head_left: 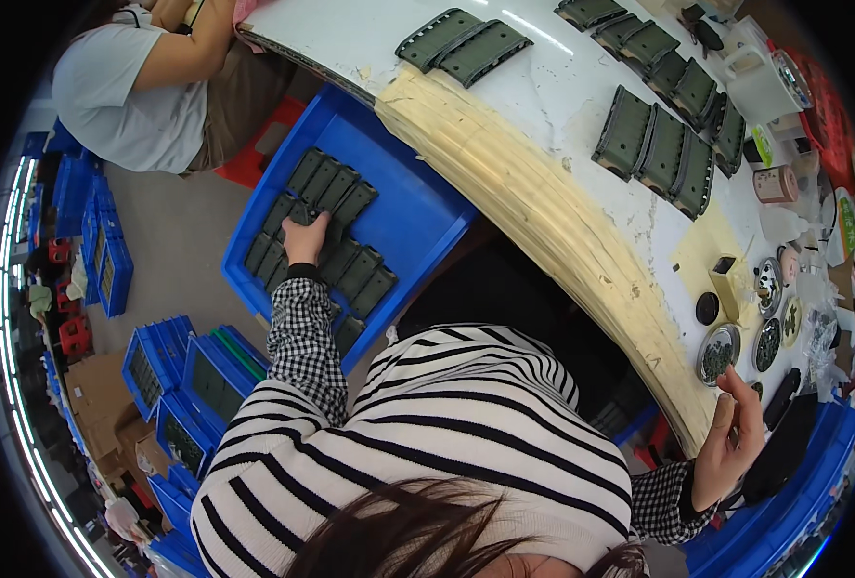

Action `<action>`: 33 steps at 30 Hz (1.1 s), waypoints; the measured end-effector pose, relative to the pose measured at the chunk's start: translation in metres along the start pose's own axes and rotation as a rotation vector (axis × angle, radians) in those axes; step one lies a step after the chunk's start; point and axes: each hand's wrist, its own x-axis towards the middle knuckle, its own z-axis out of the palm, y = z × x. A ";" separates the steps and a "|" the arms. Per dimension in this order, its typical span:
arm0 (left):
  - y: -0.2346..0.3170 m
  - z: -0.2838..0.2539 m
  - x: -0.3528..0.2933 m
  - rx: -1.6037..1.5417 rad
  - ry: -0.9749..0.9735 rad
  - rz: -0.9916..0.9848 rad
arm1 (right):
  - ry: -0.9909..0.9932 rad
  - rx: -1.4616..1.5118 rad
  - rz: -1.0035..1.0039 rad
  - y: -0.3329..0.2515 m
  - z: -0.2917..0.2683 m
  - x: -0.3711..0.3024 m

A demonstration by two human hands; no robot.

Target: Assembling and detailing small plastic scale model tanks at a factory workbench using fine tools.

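My left hand (304, 238) reaches into a blue plastic bin (403, 207). Its fingers are bent over a dark green rectangular casing (300, 210) among several similar ones lying in rows. Over at the right edge of the table, my right hand (729, 445) is held up with thumb and fingers apart; I see nothing in it. Its fingertips are close to a round metal dish (718, 354) of small dark pieces. More dark green casings lie on the white tabletop, a row (654, 149) at the right and a pair (461, 46) farther left.
Thick yellowish padding (533, 193) runs along the table's near edge. Other small dishes (767, 342), a pink jar (776, 184) and a white container (760, 77) crowd the right side. A person in a white shirt (124, 96) sits at far left. Blue crates (211, 385) stand on the floor.
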 end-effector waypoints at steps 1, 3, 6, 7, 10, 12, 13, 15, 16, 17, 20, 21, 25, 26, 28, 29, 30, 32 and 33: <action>0.002 -0.004 0.000 -0.113 -0.024 -0.022 | -0.003 -0.007 -0.004 0.001 0.000 0.000; 0.012 -0.035 -0.014 -0.382 -0.196 -0.021 | 0.005 -0.007 -0.009 0.005 0.001 0.000; 0.079 -0.084 -0.063 -0.555 -0.241 0.318 | 0.018 0.020 -0.005 0.006 0.002 -0.001; 0.107 -0.096 -0.082 -0.610 -0.294 0.453 | 0.022 0.041 0.008 0.006 0.002 -0.001; 0.180 -0.118 -0.138 -0.586 -0.451 0.852 | 0.040 0.086 -0.047 0.013 0.005 0.003; 0.223 -0.109 -0.158 -0.485 -0.520 1.162 | 0.054 0.101 0.012 0.005 0.001 -0.001; 0.245 -0.111 -0.168 -0.287 -0.555 1.351 | 0.055 0.108 -0.010 0.006 0.001 0.000; 0.301 -0.098 -0.186 -0.020 -0.587 1.741 | 0.057 0.069 0.028 -0.001 -0.007 -0.003; 0.325 -0.082 -0.198 0.056 -0.556 1.943 | 0.074 0.056 0.049 -0.001 -0.010 -0.008; 0.346 -0.066 -0.210 0.116 -0.506 2.099 | 0.083 0.054 0.060 -0.001 -0.010 -0.012; 0.383 -0.021 -0.235 0.305 -0.380 2.471 | 0.071 0.089 0.061 0.002 -0.009 -0.015; 0.394 -0.008 -0.245 0.409 -0.364 2.561 | 0.081 0.098 0.071 0.001 -0.010 -0.018; 0.407 0.030 -0.257 0.659 -0.302 2.761 | 0.088 0.095 0.117 -0.003 -0.011 -0.023; 0.408 0.033 -0.258 0.652 -0.317 2.754 | 0.087 0.094 0.116 -0.002 -0.012 -0.022; 0.407 0.029 -0.253 0.662 -0.338 2.724 | 0.084 0.095 0.092 0.002 -0.011 -0.020; 0.407 0.022 -0.251 0.631 -0.331 2.661 | 0.081 0.096 0.075 0.003 -0.011 -0.019; 0.407 0.017 -0.250 0.597 -0.334 2.604 | 0.078 0.101 0.080 0.003 -0.011 -0.017; 0.400 0.008 -0.246 0.360 -0.443 2.440 | 0.071 0.111 0.084 0.001 -0.009 -0.013; 0.392 0.001 -0.244 0.168 -0.538 2.319 | 0.071 0.119 0.073 0.001 -0.008 -0.012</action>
